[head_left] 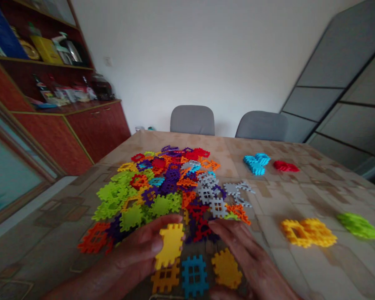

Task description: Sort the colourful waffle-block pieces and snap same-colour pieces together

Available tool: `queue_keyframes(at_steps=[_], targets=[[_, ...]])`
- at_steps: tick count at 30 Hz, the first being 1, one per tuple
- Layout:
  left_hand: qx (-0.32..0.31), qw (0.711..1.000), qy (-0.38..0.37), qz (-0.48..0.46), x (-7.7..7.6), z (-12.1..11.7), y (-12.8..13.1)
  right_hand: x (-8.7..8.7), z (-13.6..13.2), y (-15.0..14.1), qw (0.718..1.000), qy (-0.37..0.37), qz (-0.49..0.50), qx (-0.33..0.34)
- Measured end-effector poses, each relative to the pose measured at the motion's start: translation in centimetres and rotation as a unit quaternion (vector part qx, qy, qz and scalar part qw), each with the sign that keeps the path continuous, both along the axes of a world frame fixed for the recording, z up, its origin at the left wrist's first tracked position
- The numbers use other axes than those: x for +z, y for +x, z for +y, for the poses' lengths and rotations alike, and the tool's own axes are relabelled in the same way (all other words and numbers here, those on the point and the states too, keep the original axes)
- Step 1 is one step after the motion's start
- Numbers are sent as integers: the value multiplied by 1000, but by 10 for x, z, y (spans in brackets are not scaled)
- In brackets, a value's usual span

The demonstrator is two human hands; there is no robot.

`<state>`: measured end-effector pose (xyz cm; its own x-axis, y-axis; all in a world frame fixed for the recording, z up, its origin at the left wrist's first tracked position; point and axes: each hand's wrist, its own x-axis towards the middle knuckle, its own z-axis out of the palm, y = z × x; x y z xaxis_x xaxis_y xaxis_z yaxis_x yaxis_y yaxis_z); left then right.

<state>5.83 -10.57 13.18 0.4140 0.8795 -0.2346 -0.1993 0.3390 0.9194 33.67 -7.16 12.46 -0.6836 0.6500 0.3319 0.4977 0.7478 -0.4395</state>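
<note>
My left hand (140, 246) pinches a solid yellow interlocking plastic tile (170, 246) with notched edges, tilted up above the table. Below that tile lies an orange-yellow window tile (165, 277), partly covered by it. Beside it is a blue window tile (193, 275). My right hand (248, 254) is open, thumb and fingers apart, around a second yellow tile (226, 268); whether it touches this tile I cannot tell. Just beyond both hands spreads a heap of mixed notched tiles, with green (131, 216), purple (171, 181), grey (218, 207) and red (201, 229) ones.
Sorted piles lie to the right: light blue (256, 163), red (286, 166), yellow (309, 232) and green (359, 225). Two grey chairs (192, 120) stand behind the patterned table (268, 196). A wooden cabinet (96, 129) is at the left.
</note>
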Motion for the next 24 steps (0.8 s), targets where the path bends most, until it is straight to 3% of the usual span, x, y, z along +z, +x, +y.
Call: queue_keyframes(at_steps=[3, 7, 10, 12, 14, 17, 20, 24], targets=[[-49, 998, -12, -45, -6, 7, 32, 3, -5, -8, 1000, -1, 10, 29], [-88, 995, 35, -37, 0, 20, 62, 13, -3, -9, 1000, -21, 10, 7], [-86, 993, 73, 25, 4, 25, 62, 22, 3, 5, 999, -43, -19, -12], [-49, 983, 127, 123, 2, 24, 48, 25, 8, 18, 996, -66, -57, -22], [-6, 941, 214, 263, -6, 19, 27, 26, 11, 28, 990, -96, -99, -25], [9, 829, 325, 455, -26, 5, -6, 25, 10, 31, 979, -139, -147, -8], [8, 750, 389, 535, -46, -12, -24, 24, 6, 22, 967, -179, -180, 14], [-22, 689, 430, 582, -60, -25, -22, 21, 5, 10, 959, -198, -202, 16]])
